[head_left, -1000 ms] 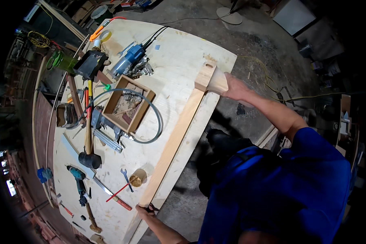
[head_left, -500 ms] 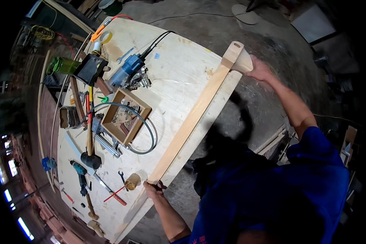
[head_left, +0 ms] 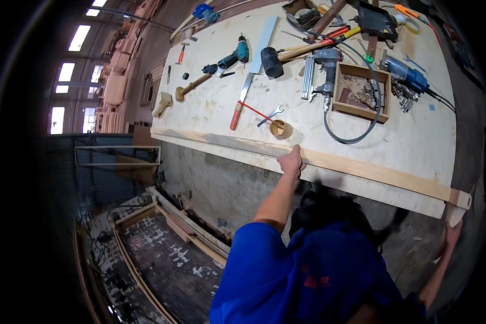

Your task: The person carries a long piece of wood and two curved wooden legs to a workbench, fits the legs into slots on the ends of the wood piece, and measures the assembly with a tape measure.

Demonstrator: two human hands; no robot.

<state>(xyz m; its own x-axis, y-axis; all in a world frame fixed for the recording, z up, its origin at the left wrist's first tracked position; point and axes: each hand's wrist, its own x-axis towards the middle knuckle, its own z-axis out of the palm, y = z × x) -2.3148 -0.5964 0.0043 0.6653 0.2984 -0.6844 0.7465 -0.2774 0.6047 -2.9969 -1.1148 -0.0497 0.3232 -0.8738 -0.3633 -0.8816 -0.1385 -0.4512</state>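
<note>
A long, pale wooden strip (head_left: 367,166) lies along the near edge of the workbench, its left part greyer than the rest. My left hand (head_left: 291,161) is closed on the strip about midway, thumb on top and fingers partly hidden below the edge. At the strip's right end sits a rounded wooden end piece (head_left: 460,200) with a slot in it, jutting past the bench corner. My right hand (head_left: 452,233) is closed around the lower part of that end piece; its fingers are partly dim. Just beyond my left hand stand a brass-coloured cup (head_left: 280,129) and an open-ended wrench (head_left: 271,115).
On the workbench (head_left: 200,116) lie a handsaw (head_left: 263,46), a teal drill (head_left: 235,55), a black-headed mallet (head_left: 272,62), a nail gun (head_left: 325,70), a wooden box of hardware (head_left: 356,113) and a blue power tool (head_left: 406,76). A wooden frame (head_left: 132,256) rests lower left.
My view has swung left, bringing the bench's left end and the floor frame into sight. Both hands keep hold of the same wooden piece; my left hand appears slightly farther along the strip.
</note>
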